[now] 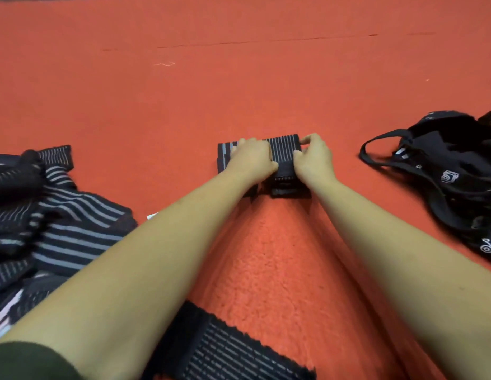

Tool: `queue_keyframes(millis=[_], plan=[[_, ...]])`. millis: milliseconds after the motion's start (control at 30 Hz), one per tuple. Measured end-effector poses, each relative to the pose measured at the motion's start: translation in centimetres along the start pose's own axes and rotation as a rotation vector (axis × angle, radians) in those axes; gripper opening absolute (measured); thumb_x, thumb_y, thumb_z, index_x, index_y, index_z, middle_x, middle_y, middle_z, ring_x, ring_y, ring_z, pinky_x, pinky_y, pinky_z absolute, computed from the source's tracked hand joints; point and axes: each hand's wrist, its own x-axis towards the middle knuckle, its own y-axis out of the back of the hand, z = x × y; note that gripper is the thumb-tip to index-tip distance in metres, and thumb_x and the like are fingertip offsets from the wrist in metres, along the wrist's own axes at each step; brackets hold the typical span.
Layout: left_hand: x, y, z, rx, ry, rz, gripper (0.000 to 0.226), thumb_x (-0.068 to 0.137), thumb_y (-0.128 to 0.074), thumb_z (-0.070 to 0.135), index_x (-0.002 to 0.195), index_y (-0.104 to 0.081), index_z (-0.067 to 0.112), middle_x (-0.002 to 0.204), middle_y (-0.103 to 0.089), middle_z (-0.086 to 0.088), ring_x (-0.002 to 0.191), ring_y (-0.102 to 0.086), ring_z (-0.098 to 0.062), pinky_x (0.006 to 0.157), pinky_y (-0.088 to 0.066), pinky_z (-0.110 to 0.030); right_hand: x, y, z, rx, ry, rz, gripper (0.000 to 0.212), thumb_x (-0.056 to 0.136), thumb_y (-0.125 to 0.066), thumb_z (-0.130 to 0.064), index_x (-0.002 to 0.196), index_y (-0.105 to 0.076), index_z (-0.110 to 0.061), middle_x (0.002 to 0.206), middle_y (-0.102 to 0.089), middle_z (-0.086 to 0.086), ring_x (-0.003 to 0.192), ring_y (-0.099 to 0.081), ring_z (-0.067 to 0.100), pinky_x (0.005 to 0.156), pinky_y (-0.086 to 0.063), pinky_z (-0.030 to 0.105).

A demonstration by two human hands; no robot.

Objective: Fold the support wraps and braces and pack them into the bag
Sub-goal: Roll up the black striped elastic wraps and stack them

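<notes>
A folded black support wrap with thin grey stripes (282, 150) lies on the red carpet in the middle of the view. My left hand (251, 157) lies over its left half, fingers curled down onto the fabric. My right hand (314, 157) pinches the wrap's right edge between thumb and fingers. A black strap end (284, 185) of the wrap shows between my wrists. The black bag (444, 171) with white logos lies open at the right, its handle loop toward the wrap.
A heap of several striped black wraps and braces (55, 215) sits at the left. Another striped wrap (225, 349) lies close to me at the bottom, between my forearms. Red carpet (238, 78) stretches far ahead.
</notes>
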Motion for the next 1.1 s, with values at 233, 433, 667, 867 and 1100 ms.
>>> queue_keyframes(millis=[233, 433, 667, 867, 1100], plan=[[-2.4, 0.9, -0.8, -0.231, -0.073, 0.122, 0.017, 0.091, -0.058, 0.021, 0.103, -0.067, 0.014, 0.108, -0.063, -0.009, 0.111, -0.052, -0.031, 0.098, -0.040, -0.038, -1.4, 1.5, 1.3, 0.046, -0.038, 0.117, 0.028, 0.089, -0.051, -0.015, 0.113, -0.063, -0.003, 0.116, -0.062, 0.020, 0.109, -0.058, 0.033, 0.097, -0.040, 0.033], [-10.2, 5.5, -4.5, -0.291, -0.147, 0.244, 0.012, 0.086, -0.061, 0.005, 0.097, -0.066, 0.006, 0.097, -0.059, -0.012, 0.092, -0.058, -0.026, 0.084, -0.040, -0.027, -9.7, 4.5, -1.8, 0.100, 0.162, 0.023, 0.019, 0.083, -0.056, -0.004, 0.100, -0.059, -0.011, 0.106, -0.053, 0.011, 0.096, -0.049, 0.018, 0.087, -0.034, 0.019], [-23.2, 5.5, -9.4, -0.291, -0.044, 0.163, 0.006, 0.089, -0.064, 0.008, 0.093, -0.065, 0.011, 0.091, -0.061, -0.002, 0.087, -0.054, -0.015, 0.086, -0.043, -0.031, -23.2, 2.8, -2.6, 0.059, 0.154, -0.687, 0.034, 0.083, -0.078, -0.026, 0.109, -0.058, -0.015, 0.089, -0.059, -0.001, 0.073, -0.054, 0.010, 0.070, -0.045, 0.026], [-31.6, 1.9, -12.9, -0.150, 0.091, 0.292, 0.027, 0.084, -0.069, 0.016, 0.110, -0.066, 0.016, 0.115, -0.060, -0.001, 0.112, -0.058, -0.026, 0.098, -0.041, -0.045, -28.0, 1.6, -4.6, -0.292, 0.163, -0.699, 0.049, 0.078, -0.079, -0.045, 0.108, -0.058, -0.012, 0.105, -0.065, 0.009, 0.098, -0.061, 0.028, 0.082, -0.049, 0.036], [-34.5, 0.5, -14.2, -0.154, 0.264, 0.355, 0.061, 0.092, -0.064, 0.039, 0.140, -0.046, 0.006, 0.138, -0.053, -0.010, 0.127, -0.050, -0.029, 0.110, -0.038, -0.043, -29.6, 2.1, -5.4, -0.275, 0.103, -0.722, 0.042, 0.077, -0.084, -0.032, 0.061, -0.048, -0.017, 0.060, -0.054, 0.002, 0.062, -0.048, 0.020, 0.056, -0.034, 0.030]])
